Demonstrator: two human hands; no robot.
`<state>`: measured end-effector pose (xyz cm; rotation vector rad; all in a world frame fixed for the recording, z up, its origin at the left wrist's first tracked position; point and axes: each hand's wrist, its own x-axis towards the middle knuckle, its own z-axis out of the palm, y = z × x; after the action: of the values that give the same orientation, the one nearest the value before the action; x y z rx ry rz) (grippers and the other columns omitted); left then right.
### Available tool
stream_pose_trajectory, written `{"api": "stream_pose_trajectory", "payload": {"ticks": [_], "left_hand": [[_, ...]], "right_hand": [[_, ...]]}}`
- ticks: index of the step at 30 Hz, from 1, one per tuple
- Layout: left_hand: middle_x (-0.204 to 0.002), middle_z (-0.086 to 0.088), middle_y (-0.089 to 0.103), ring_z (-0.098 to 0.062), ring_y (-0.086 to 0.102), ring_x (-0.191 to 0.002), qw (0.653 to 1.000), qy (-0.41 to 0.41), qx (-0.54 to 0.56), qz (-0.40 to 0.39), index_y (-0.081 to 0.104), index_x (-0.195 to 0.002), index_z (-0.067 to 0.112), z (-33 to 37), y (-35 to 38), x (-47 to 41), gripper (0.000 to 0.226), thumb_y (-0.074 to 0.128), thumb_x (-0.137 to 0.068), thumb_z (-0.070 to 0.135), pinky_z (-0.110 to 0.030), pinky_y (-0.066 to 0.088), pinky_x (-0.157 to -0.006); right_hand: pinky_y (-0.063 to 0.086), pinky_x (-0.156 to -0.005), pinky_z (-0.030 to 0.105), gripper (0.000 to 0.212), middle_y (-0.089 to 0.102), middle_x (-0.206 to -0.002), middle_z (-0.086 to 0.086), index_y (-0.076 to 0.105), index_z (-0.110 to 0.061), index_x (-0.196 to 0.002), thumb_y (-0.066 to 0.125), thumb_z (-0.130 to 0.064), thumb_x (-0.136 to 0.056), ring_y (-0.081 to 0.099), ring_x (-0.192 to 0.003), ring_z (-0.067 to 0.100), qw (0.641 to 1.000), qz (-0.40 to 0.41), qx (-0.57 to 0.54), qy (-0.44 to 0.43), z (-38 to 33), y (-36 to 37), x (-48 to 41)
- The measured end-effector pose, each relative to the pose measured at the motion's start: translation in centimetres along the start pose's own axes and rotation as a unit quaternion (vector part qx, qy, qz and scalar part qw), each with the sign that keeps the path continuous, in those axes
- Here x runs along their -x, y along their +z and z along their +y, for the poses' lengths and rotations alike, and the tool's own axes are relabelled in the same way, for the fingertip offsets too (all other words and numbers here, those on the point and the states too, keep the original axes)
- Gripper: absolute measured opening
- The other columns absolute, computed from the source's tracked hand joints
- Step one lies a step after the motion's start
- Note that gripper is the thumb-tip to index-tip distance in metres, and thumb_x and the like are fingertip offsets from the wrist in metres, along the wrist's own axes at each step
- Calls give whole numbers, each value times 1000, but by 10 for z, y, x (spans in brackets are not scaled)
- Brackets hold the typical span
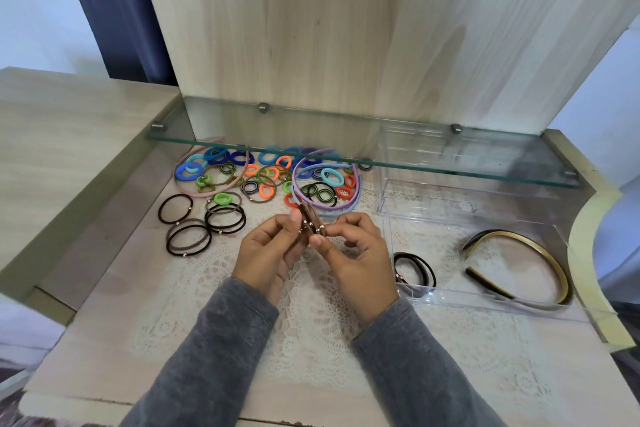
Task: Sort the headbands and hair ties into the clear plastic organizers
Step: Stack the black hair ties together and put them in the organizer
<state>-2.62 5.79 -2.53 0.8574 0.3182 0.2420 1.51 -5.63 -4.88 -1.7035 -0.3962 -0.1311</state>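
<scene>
Bunch of brown hair ties pinched btwn L hand & R hand, over lace mat

Held hair ties: brown, gold beads. Loose ties at left: black and taupe, gold-beaded. Heaped ties: blue, teal, orange, lime green, olive; several striped black and green. Headbands: pink headband, lilac headband, pale blue headband. Organizer: clear; black ties and bronze-gold headband inside. Mat: white lace, floral pattern. Sleeves: grey. Back panel: pale wood grain. Curtain: navy.
</scene>
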Motion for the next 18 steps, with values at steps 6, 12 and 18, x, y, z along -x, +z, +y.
{"api": "stream_pose_trajectory", "payload": {"ticks": [6,12,18], "left_hand": [[-76,-6,70,-12,69,-71,1000,-14,14,20,59,-82,-1,4,-1,1,19,63,-75,16,-19,56,-66],[-72,-7,69,-11,69,-65,995,-46,72,47,62,-73,1,8,-1,0,13,61,-79,13,-17,57,-61],[-71,-4,69,-10,68,-63,995,-63,52,59,64,-77,2,8,-1,0,20,58,-89,16,-17,56,-59]], "right_hand": [[50,-76,40,19,55,-92,-16,71,-33,-80,73,-47,-67,57,-92,25,999,29,-18,20,2,-1,0],[43,-69,30,14,54,-89,-16,72,-29,-78,75,-40,-69,56,-88,24,1000,16,-9,21,3,0,2],[41,-70,29,11,53,-87,-19,71,-30,-76,74,-38,-69,55,-91,26,1000,19,-2,18,4,1,2]]}}
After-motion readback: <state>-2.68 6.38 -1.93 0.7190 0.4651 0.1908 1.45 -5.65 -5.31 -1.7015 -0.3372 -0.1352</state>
